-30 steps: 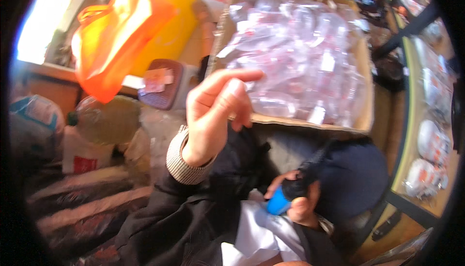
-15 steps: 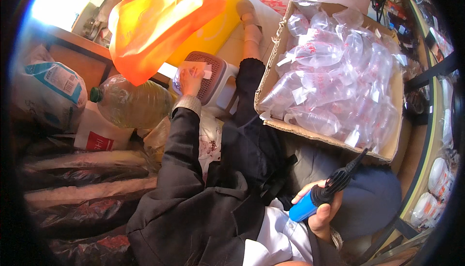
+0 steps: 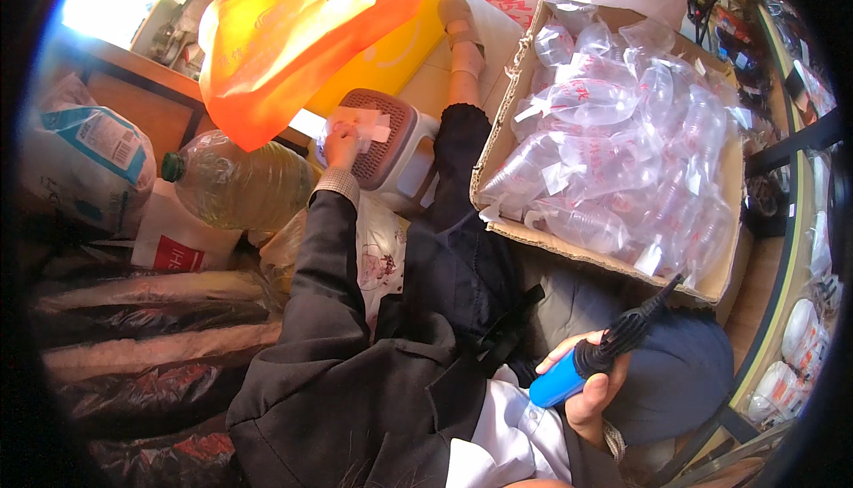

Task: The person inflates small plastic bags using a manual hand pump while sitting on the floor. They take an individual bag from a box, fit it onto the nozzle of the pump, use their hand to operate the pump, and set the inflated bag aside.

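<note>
My right hand (image 3: pixel 597 390) is closed around a hand pump (image 3: pixel 569 377) with a blue barrel and a black ribbed end, its thin nozzle pointing up to the right. My left arm reaches forward over a small stool (image 3: pixel 380 102) with a brown perforated top. There my left hand (image 3: pixel 339 146) pinches a flat pale packet (image 3: pixel 360 122) with white tabs; its exact kind is unclear. To the right, a cardboard box (image 3: pixel 586 260) is filled with clear, partly inflated plastic pieces (image 3: pixel 595 102) bearing red print and white tags.
An orange bag (image 3: pixel 293 53) stands beyond the stool, before a yellow panel (image 3: pixel 418 35). At left are a large bottle (image 3: pixel 240 182) with a green cap, a plastic-wrapped bundle (image 3: pixel 93 164) and dark wrapped goods (image 3: pixel 160 337). Shelves (image 3: pixel 782 266) of packaged goods line the right side.
My left hand has drawn back slightly toward me and to the left, showing more of the pale packet. My right hand still grips the pump in nearly the same place.
</note>
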`<state>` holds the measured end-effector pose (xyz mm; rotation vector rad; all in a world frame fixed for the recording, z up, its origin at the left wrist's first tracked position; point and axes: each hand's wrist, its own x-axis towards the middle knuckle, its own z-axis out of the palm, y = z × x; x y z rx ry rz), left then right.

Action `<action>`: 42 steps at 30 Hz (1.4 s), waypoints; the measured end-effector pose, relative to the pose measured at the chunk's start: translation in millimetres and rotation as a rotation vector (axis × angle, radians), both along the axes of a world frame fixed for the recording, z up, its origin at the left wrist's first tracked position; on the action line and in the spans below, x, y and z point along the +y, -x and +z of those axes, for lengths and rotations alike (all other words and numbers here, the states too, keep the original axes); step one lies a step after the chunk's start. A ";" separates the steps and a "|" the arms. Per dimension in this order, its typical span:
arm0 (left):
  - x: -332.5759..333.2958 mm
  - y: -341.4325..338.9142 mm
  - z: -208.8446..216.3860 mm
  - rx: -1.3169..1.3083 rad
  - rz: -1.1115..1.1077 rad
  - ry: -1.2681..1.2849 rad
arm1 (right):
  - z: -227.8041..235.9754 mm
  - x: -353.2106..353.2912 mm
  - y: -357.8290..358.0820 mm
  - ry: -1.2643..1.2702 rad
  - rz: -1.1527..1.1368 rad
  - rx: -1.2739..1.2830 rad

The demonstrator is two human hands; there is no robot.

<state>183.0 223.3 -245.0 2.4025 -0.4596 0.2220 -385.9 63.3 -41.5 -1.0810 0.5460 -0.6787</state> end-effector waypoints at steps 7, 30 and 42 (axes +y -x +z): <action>-58.3 76.8 109.2 -0.096 0.007 0.306 | 5.6 -2.5 -5.2 0.008 -0.064 0.019; -151.4 387.2 222.7 0.585 -1.474 0.372 | 13.6 -14.1 5.1 -0.259 -0.028 -0.003; -161.3 385.8 229.0 0.489 -1.465 0.472 | 3.8 -19.8 6.0 -0.244 0.004 -0.103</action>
